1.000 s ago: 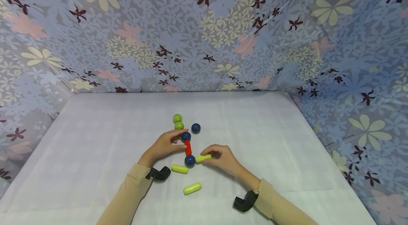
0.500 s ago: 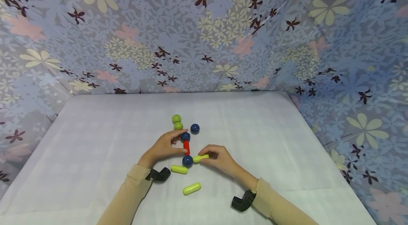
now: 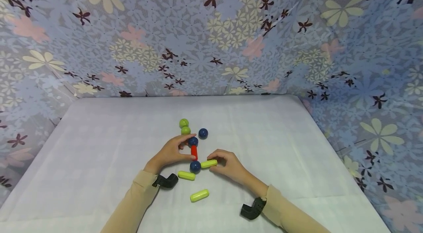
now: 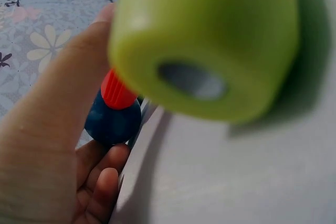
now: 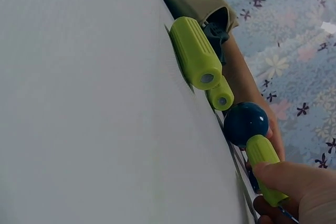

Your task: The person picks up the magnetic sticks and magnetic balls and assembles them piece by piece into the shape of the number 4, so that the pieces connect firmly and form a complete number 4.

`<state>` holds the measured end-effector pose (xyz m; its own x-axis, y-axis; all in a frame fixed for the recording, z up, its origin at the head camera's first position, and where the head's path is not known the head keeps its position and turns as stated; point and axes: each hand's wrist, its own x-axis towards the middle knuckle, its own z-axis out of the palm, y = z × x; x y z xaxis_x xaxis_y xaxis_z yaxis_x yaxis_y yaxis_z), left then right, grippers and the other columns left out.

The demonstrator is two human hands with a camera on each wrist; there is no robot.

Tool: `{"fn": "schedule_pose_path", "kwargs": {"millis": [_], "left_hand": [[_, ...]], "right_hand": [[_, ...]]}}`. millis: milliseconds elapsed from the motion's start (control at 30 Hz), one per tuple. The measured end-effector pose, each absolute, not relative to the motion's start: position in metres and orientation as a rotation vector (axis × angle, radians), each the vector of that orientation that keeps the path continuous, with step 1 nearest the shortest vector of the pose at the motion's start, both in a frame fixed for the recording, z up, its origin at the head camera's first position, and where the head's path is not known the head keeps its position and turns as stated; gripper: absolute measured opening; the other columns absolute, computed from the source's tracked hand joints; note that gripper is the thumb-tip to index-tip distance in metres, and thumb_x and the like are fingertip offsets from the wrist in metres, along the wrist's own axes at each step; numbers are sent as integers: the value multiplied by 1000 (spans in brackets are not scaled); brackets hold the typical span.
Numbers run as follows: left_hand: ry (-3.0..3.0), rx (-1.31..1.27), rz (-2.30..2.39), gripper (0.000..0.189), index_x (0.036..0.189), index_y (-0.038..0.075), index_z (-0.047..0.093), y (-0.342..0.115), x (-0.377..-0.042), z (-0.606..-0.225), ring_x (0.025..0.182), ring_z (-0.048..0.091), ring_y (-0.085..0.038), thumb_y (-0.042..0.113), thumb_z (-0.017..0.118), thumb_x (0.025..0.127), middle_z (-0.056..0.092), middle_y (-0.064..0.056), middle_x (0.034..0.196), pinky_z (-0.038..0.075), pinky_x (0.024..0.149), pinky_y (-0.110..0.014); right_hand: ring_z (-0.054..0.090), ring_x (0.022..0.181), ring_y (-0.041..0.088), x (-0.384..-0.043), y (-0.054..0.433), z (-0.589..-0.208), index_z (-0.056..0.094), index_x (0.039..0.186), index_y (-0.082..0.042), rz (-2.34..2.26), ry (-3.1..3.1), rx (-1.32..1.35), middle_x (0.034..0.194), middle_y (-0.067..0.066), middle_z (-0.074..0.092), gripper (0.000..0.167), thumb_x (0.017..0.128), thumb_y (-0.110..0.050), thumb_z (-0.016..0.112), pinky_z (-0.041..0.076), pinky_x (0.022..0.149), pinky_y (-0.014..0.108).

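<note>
My left hand (image 3: 170, 149) grips a joined piece: a red rod (image 3: 194, 153) between a far blue ball (image 3: 193, 142) and a near blue ball (image 3: 195, 167). Its thumb lies along the red rod and its fingers reach the far ball. To the right, my right hand (image 3: 229, 165) pinches a yellow-green rod (image 3: 209, 163) whose other end meets the near ball. In the right wrist view, the thumb presses on this ribbed rod (image 5: 262, 150) beside the blue ball (image 5: 245, 124). A large blurred green rod (image 4: 205, 40) fills much of the left wrist view, a metal disc in its end.
Two loose green rods lie nearer the body, one (image 3: 186, 175) beside the near ball and one (image 3: 199, 195) lower. Behind the left hand sit two green balls (image 3: 184, 123) and a loose blue ball (image 3: 203, 133). A white cloth (image 3: 281, 134) covers the table, with floral fabric behind.
The near blue ball and the rod in my right hand have shifted slightly left, straightening the red rod's tilt. More of the green rod shows between my right fingers. The loose pieces stay put.
</note>
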<state>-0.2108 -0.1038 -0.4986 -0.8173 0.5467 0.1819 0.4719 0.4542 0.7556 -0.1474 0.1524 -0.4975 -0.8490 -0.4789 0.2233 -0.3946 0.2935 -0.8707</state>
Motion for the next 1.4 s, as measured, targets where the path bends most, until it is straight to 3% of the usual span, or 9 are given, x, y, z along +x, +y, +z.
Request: {"fn": "schedule_pose_path", "kwargs": {"millis": [67,200,400,500,733,933,1400], "left_hand": [[2604,911,1306,75,136,14,52,-103,-211,-499,85,51,-12,34,83,71,64,-2,104,43,73,-19],[2606,902,1300,75,136,14,53,-102,-211,-499,86,51,-12,34,84,71,64,-3,104,44,74,-19],[2605,896,1303,75,136,14,52,-103,-210,-498,87,52,-12,33,84,71,65,-3,106,44,74,-19],[2608,901,1312,75,136,13,53,-105,-212,-498,86,52,-12,33,84,71,65,-2,104,43,73,-19],[2610,902,1314,74,135,12,53,-105,-210,-499,87,53,-11,32,84,71,66,-2,103,43,73,-19],[2601,916,1308,74,136,13,53,-104,-209,-498,85,51,-10,34,83,72,66,-2,104,43,73,-18],[2637,941,1289,74,136,11,52,-104,-209,-499,81,49,-9,35,82,72,64,-2,101,44,72,-18]], "right_hand": [[61,92,21,-146,153,-495,65,109,4,-1603,2466,-826,104,17,67,31,79,2,73,51,83,22],[60,91,15,-146,153,-488,65,108,2,-1598,2480,-878,103,14,67,30,81,-4,73,51,82,23],[61,90,31,-145,149,-457,65,106,7,-1628,2538,-807,102,22,66,22,86,-2,67,52,80,33],[61,90,31,-154,147,-455,65,104,8,-1659,2568,-779,102,22,67,20,86,0,65,52,80,32],[56,96,37,-169,144,-457,65,102,9,-1744,2629,-717,101,23,65,19,85,2,67,49,83,46],[53,99,40,-181,144,-461,64,104,9,-1791,2660,-729,103,22,62,22,83,2,68,49,82,43],[52,108,44,-206,137,-466,56,121,10,-1696,2665,-810,119,26,56,45,79,4,72,46,85,55]]}}
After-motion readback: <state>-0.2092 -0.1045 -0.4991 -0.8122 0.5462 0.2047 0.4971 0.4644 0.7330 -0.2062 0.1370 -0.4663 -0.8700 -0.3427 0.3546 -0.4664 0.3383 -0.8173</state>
